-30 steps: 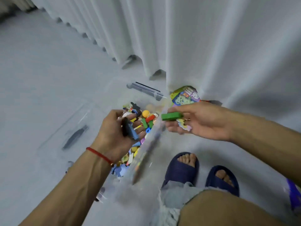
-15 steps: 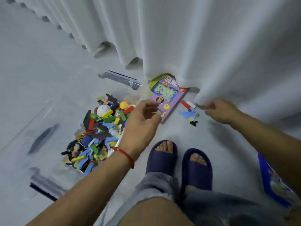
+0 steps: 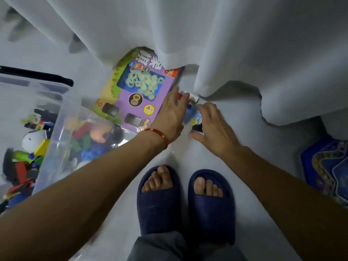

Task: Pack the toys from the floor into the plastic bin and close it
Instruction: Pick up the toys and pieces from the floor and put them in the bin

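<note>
A clear plastic bin [image 3: 62, 117] stands open at the left, holding several colourful bricks and a white ball toy [image 3: 34, 138]. A few small toys lie on the floor at the curtain's hem: a red and white brick [image 3: 194, 97], a blue piece [image 3: 194, 115] and a black piece [image 3: 198, 128]. My left hand [image 3: 172, 115], with a red bracelet at the wrist, reaches over them with its fingertips on the red brick. My right hand [image 3: 214, 127] is spread over the blue and black pieces from the right. Neither hand visibly grips anything.
A purple toy box [image 3: 131, 95] lies flat between the bin and the small toys, partly under the white curtain [image 3: 226, 44]. A blue game board [image 3: 327, 166] lies at the right edge. My feet in dark blue slippers [image 3: 186, 200] stand just behind the hands.
Both hands have dropped to the small toys by the curtain. The left hand came across from above the bin. The view has tilted down and closer to the floor.
</note>
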Tool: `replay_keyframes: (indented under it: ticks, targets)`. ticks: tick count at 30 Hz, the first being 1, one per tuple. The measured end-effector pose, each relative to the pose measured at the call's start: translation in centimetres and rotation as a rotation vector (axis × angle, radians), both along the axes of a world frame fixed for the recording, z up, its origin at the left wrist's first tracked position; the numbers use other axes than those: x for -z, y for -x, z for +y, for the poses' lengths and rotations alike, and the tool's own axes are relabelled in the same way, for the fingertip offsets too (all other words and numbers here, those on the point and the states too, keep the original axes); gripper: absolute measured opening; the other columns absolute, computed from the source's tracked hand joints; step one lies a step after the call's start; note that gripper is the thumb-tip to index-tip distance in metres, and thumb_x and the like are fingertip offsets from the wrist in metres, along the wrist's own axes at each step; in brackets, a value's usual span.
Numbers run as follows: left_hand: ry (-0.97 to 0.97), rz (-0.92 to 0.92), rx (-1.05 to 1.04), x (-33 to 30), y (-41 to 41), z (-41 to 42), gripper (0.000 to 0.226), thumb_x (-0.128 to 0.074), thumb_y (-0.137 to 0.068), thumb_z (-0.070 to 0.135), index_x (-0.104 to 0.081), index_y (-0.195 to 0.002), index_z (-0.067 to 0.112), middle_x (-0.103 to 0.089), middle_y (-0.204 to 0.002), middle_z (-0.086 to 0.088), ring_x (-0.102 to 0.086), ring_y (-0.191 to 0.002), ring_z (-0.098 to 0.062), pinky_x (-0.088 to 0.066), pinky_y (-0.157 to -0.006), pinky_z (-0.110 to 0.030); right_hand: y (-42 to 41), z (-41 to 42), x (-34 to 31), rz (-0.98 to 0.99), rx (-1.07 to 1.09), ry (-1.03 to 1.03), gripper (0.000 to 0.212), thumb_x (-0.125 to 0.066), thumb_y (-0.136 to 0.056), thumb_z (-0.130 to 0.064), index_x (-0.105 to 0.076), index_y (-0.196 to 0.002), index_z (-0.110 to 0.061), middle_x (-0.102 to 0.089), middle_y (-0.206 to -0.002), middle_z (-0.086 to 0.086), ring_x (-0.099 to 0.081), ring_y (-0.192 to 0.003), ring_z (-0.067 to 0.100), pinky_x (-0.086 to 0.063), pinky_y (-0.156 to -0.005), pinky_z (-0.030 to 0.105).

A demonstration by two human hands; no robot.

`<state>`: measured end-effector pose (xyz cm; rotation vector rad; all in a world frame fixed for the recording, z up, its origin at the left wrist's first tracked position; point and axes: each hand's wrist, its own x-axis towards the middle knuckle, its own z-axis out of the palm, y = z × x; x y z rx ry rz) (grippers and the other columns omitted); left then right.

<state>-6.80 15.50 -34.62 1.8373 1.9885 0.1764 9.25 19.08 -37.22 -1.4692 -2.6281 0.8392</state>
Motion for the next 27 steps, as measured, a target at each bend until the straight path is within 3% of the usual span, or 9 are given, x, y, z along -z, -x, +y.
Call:
replay_keyframes:
  ticks: [4,7,10,13,18,22,25,27]
  targets:
    - [-0.066,-0.083,0.000,2.1,0.2,0.6,0.076,-0.081,-0.076,0.035,-0.046,-0.139,0.011,-0.042,-0.144,-0.018,-0.043,-0.130,-0.036,-0.038,-0.111,-0.047,0.1,-0.6,1.9,-0.031,-0.064,-0.185,0.060,-0.071,-0.089,-0.035,-0.047,-0.138,-0.008,-0.050,-0.129,0.015,-0.057,-0.112,0.025,-0.055,-0.093,0.034]
    - [-0.120,-0.096,-0.052,3.2,0.3,-0.5,0.065,-0.082,-0.076,0.028,-0.054,-0.133,0.012,-0.048,-0.138,-0.015,-0.048,-0.124,-0.034,-0.041,-0.106,-0.041,-0.1,-1.1,2.3,0.006,-0.006,-0.167,0.050,-0.071,-0.090,-0.032,-0.053,-0.130,-0.009,-0.049,-0.127,0.015,-0.055,-0.111,0.027,-0.053,-0.090,0.033]
    - [-0.176,-0.035,-0.049,3.7,0.3,-1.5,0.061,-0.082,-0.075,0.018,-0.057,-0.131,0.010,-0.052,-0.133,-0.016,-0.051,-0.117,-0.036,-0.046,-0.099,-0.044,-0.6,-1.4,2.2,0.104,0.083,-0.098,0.047,-0.076,-0.086,-0.027,-0.056,-0.124,-0.010,-0.048,-0.126,0.013,-0.053,-0.112,0.027,-0.050,-0.086,0.033]
    - [-0.217,0.037,-0.060,3.8,0.0,-2.0,0.053,-0.081,-0.076,0.017,-0.061,-0.124,0.009,-0.055,-0.127,-0.016,-0.052,-0.109,-0.035,-0.048,-0.091,-0.042,-1.1,-1.3,2.1,0.139,0.178,0.008,0.051,-0.079,-0.084,-0.028,-0.052,-0.124,-0.012,-0.045,-0.127,0.010,-0.054,-0.111,0.025,-0.046,-0.080,0.027]
    - [-0.225,0.103,-0.065,4.0,-0.5,-1.0,0.067,-0.079,-0.078,0.034,-0.052,-0.134,0.006,-0.058,-0.110,-0.016,-0.051,-0.098,-0.033,-0.046,-0.082,-0.037,-1.6,-1.5,1.8,0.157,0.194,0.041,0.054,-0.078,-0.083,-0.028,-0.051,-0.127,-0.013,-0.053,-0.121,0.007,-0.057,-0.109,0.027,-0.049,-0.079,0.039]
    - [-0.172,0.065,-0.075,4.3,-0.9,-0.1,0.063,-0.081,-0.079,0.029,-0.054,-0.130,0.004,-0.058,-0.105,-0.018,-0.052,-0.088,-0.030,-0.045,-0.072,-0.031,-1.7,-1.9,1.7,0.112,0.176,0.028,0.050,-0.075,-0.086,-0.028,-0.050,-0.128,-0.014,-0.055,-0.121,0.007,-0.057,-0.110,0.026,-0.044,-0.076,0.032]
    - [-0.203,0.046,-0.060,4.1,-1.0,-0.3,0.060,-0.082,-0.077,0.019,-0.055,-0.128,0.001,-0.058,-0.107,-0.021,-0.055,-0.088,-0.032,-0.050,-0.073,-0.034,-1.7,-1.2,1.5,0.100,0.239,0.122,0.070,-0.077,-0.084,-0.035,-0.037,-0.139,-0.017,-0.053,-0.130,0.007,-0.060,-0.109,0.023,-0.043,-0.075,0.027]
    - [-0.214,0.063,-0.041,3.6,-1.1,0.0,0.071,-0.083,-0.076,0.013,-0.048,-0.137,0.003,-0.054,-0.115,-0.023,-0.056,-0.090,-0.032,-0.054,-0.074,-0.037,-1.6,-0.5,1.4,0.095,0.237,0.157,0.084,-0.079,-0.081,-0.040,-0.028,-0.146,-0.021,-0.049,-0.138,0.006,-0.061,-0.111,0.022,-0.046,-0.076,0.026]
